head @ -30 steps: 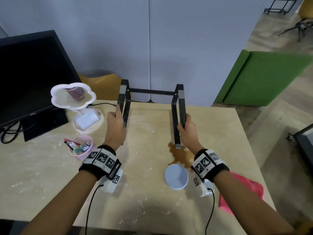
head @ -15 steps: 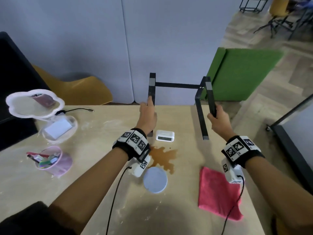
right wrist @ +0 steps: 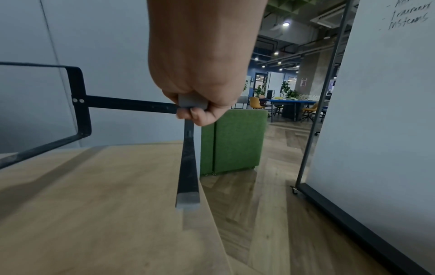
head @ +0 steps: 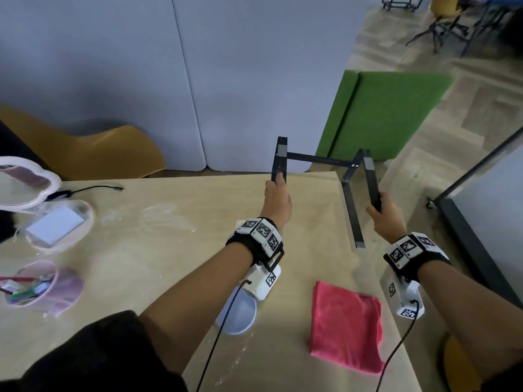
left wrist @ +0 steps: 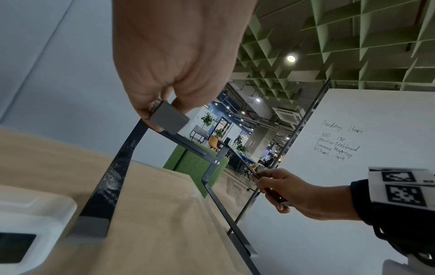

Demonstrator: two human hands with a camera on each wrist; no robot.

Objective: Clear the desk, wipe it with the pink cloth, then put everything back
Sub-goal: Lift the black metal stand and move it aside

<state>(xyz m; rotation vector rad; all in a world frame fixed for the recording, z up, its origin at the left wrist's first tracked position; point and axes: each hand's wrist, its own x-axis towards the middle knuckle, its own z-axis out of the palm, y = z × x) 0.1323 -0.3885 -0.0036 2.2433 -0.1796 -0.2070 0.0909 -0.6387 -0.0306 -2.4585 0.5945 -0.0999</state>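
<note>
Clearing step, by my reading: both hands carry the black metal stand (head: 317, 161) at the desk's (head: 175, 250) 1 o'clock corner, its right leg out past the desk edge. Left hand (head: 278, 203) curls round the left upright; right hand (head: 382, 212) curls round the right one. Pink cloth (head: 346, 323) lies flat at 5 o'clock, untouched; wiping not begun.

Next move likely calls for carrying the stand level and clear of the edge, then setting it down off the desk.

Head view alone shows the cloth, the pink cup (head: 42, 287) at 9 o'clock and the round grey coaster (head: 240, 318) under the left forearm. Left wrist view alone shows a white clock (left wrist: 33, 228) just beside the left leg's foot, and white dust on that leg.
</note>
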